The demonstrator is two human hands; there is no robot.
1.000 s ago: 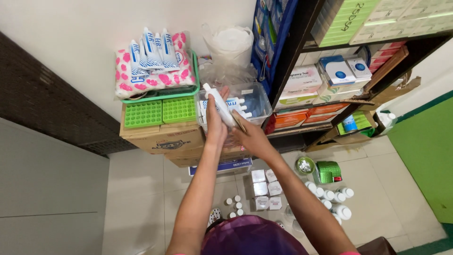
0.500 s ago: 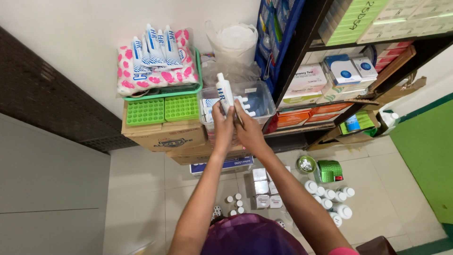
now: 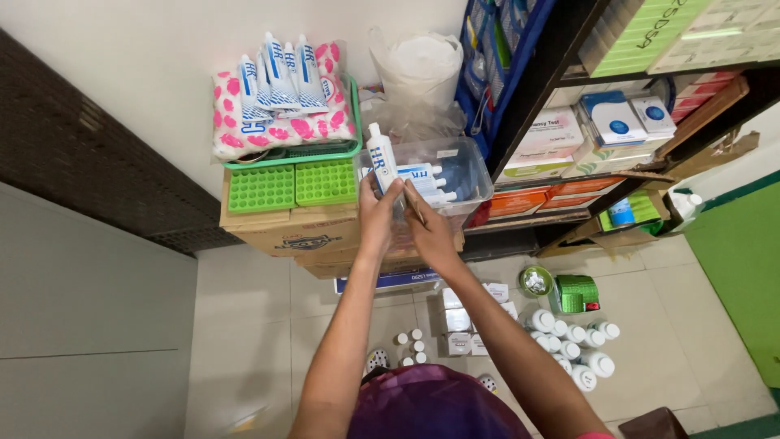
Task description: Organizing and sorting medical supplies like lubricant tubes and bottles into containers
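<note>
The left hand (image 3: 378,213) grips a white tube (image 3: 380,158) upright by its lower end, at 12 o'clock over the clear plastic bin (image 3: 471,175). The right hand (image 3: 429,226) closes beside it on the tube's base. A firm hold low down, I judge, keeps the tube steady. More blue-and-white tubes (image 3: 280,73) stand at 11 o'clock in a green basket (image 3: 353,122); green grid trays (image 3: 294,185) sit below on a cardboard box (image 3: 292,236); white bottles (image 3: 573,345) cluster at 4 o'clock.

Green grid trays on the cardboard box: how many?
2: the left green grid tray and the right green grid tray sit side by side on the cardboard box; none looks hidden.
</note>
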